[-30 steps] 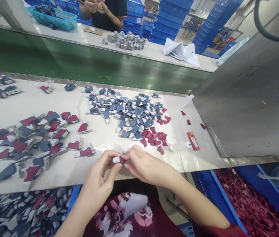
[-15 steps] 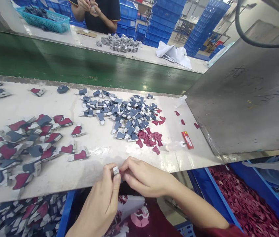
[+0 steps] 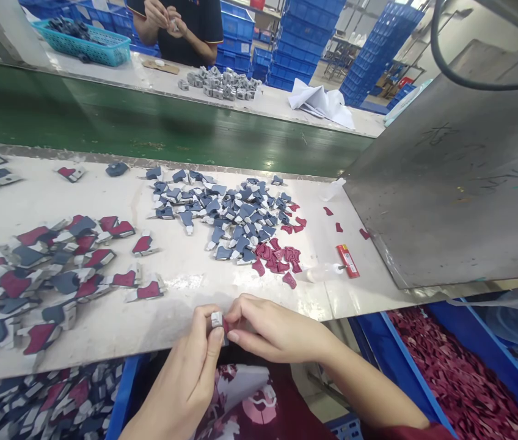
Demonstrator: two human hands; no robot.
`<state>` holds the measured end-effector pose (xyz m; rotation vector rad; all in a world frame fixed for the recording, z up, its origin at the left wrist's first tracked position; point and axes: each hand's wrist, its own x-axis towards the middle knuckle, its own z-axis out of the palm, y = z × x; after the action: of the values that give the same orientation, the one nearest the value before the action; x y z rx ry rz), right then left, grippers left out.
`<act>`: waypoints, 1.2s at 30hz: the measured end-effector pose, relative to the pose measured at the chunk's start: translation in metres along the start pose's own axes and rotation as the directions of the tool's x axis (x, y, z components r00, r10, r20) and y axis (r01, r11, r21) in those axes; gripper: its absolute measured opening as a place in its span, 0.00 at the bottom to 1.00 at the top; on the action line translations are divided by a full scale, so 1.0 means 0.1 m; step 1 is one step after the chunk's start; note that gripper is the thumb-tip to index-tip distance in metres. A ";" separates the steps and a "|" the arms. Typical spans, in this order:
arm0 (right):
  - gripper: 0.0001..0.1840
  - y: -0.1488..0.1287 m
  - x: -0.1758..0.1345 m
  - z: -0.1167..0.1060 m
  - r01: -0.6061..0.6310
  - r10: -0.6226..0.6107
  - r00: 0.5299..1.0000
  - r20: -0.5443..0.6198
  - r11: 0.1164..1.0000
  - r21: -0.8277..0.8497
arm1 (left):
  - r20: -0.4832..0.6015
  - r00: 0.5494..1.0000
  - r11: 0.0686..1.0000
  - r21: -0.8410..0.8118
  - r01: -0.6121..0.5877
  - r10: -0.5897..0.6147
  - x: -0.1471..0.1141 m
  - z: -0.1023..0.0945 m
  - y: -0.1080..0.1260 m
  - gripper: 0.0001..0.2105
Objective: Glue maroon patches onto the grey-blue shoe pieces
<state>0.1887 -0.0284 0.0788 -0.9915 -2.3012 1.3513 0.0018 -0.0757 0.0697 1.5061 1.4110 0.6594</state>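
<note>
At the front edge of the white table (image 3: 314,299), my left hand (image 3: 190,366) pinches a small grey-and-blue plastic part (image 3: 216,319) between thumb and fingers. My right hand (image 3: 272,330) is closed at the part's right side, its fingertips on a dark red flat piece (image 3: 226,325) that is mostly covered. Beyond my hands lies a heap of blue-and-grey parts (image 3: 236,211), with loose dark red pieces (image 3: 281,256) at its right. On the left spreads a group of similar parts with red faces (image 3: 16,282).
A red lighter (image 3: 347,261) and a clear dropper bottle (image 3: 325,272) lie to the right, before a metal panel (image 3: 460,177). Below stand blue bins of red pieces (image 3: 465,373) and assembled parts (image 3: 48,397). Across the green belt (image 3: 149,128), another person (image 3: 186,30) handles something small.
My right fingertips have shifted slightly at the part, and a little more of the red piece shows. The heaps on the table are unchanged.
</note>
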 end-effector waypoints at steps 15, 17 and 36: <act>0.08 0.03 -0.02 0.39 -0.049 0.027 0.985 -0.172 0.991 -0.124 | -0.043 0.958 0.905 0.341 -0.254 0.285 0.03 0.12 -0.20 0.10; 0.08 0.06 -0.02 0.42 -0.039 0.009 0.977 -0.212 0.990 -0.138 | -0.013 0.971 0.926 0.302 -0.225 0.240 0.04 0.11 -0.17 0.10; 0.03 0.03 -0.02 0.52 -0.125 0.220 0.907 -0.358 0.954 0.271 | -0.170 0.985 0.999 0.054 -0.002 0.011 0.03 0.08 -0.17 0.16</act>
<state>0.1620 -0.0623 0.0500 -1.2725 -1.7476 1.3223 0.0018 -0.0767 0.0507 1.5260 1.5644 0.7754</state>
